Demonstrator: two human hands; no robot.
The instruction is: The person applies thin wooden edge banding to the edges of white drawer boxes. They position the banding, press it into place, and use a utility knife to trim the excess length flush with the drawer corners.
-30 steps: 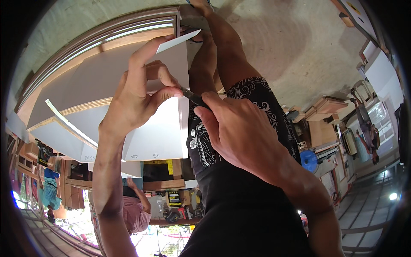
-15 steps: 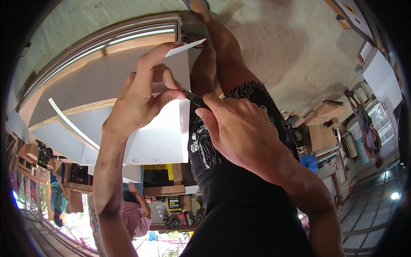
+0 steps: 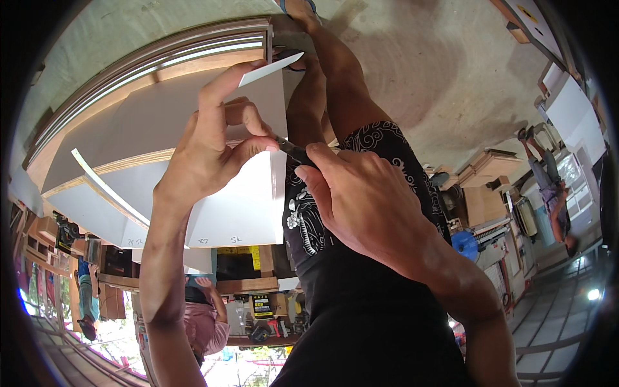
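Note:
My left hand (image 3: 209,145) is raised over white panels, its thumb and a bent finger pinched at the tip of a slim dark tool (image 3: 294,152). Beside its stretched index finger sticks out a thin white pointed strip (image 3: 272,69); how the hand grips that strip is partly hidden. Around the tool's dark handle my right hand (image 3: 364,200) is closed, thumb and index finger near its front end. The tool resembles a small knife, but most of it is covered by the fingers. Below the hands lies a white panel (image 3: 225,216) with pencil marks and a plywood edge.
A curved light edging strip (image 3: 106,184) rests on the panels at left. Behind them are stacked boards (image 3: 155,74). Tools and boxes (image 3: 263,306) sit on a bench. One person (image 3: 209,322) is by that bench, another (image 3: 87,297) at far left, another (image 3: 553,193) at right.
The white strip and my left index finger have shifted slightly left. Both hands stay together at the dark tool. The people in the background have changed posture a little.

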